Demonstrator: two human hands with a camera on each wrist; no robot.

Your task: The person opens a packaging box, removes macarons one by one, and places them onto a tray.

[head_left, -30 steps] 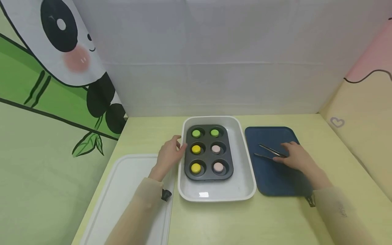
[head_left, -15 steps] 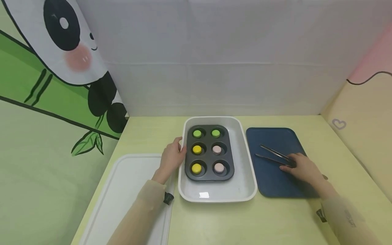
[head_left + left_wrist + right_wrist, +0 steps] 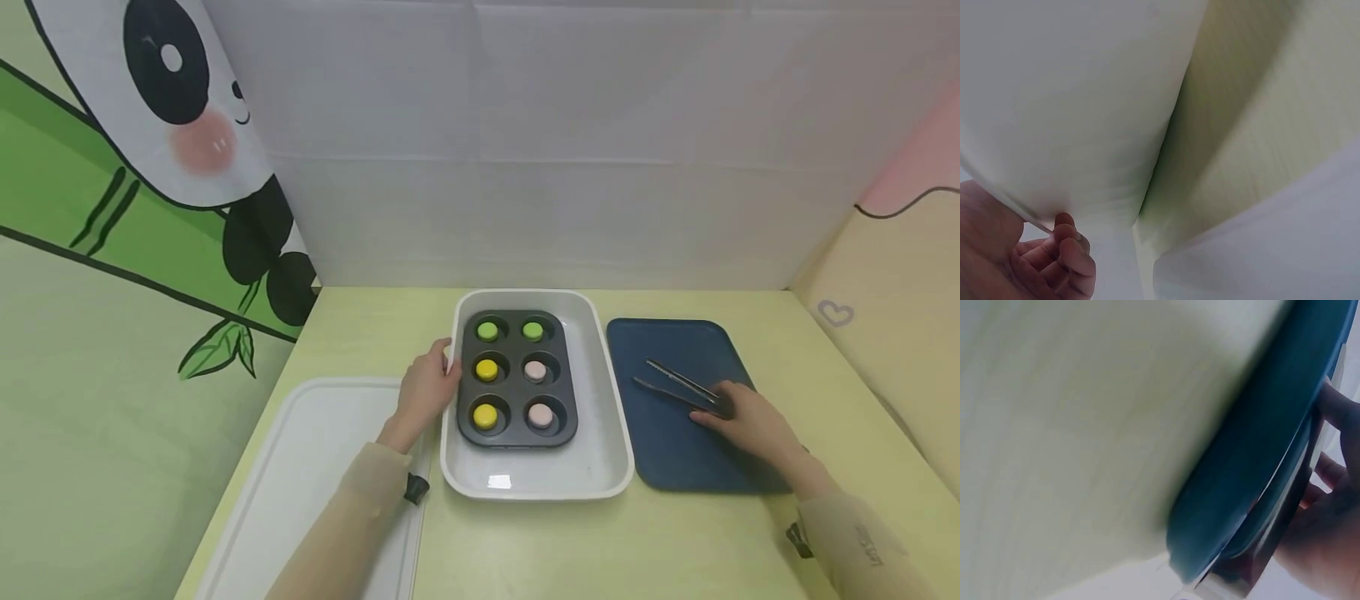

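Observation:
A dark muffin pan (image 3: pixel 517 433) sits inside a white dish (image 3: pixel 607 433). Its cups hold two green (image 3: pixel 488 331), two yellow (image 3: pixel 487 369) and two pink macarons (image 3: pixel 535 371). My left hand (image 3: pixel 427 390) grips the dish's left rim, its fingers (image 3: pixel 1063 259) curled under the edge. Metal tongs (image 3: pixel 675 383) lie on a blue tray (image 3: pixel 675 450) to the right of the dish. My right hand (image 3: pixel 750 423) holds the tongs' handle end, which still rests on the tray. In the right wrist view the blue tray's edge (image 3: pixel 1260 456) and the metal tongs (image 3: pixel 1260 556) show beside my right hand (image 3: pixel 1325 544).
A flat white tray (image 3: pixel 315 475) lies at the near left, beside my left forearm. Everything stands on a pale yellow-green table (image 3: pixel 675 542). A white backdrop closes the far side, with a panda panel on the left and a cream panel on the right.
My right hand has slid back along the tongs from their middle to the handle end, toward the table's near side. My left hand stays at the dish's rim.

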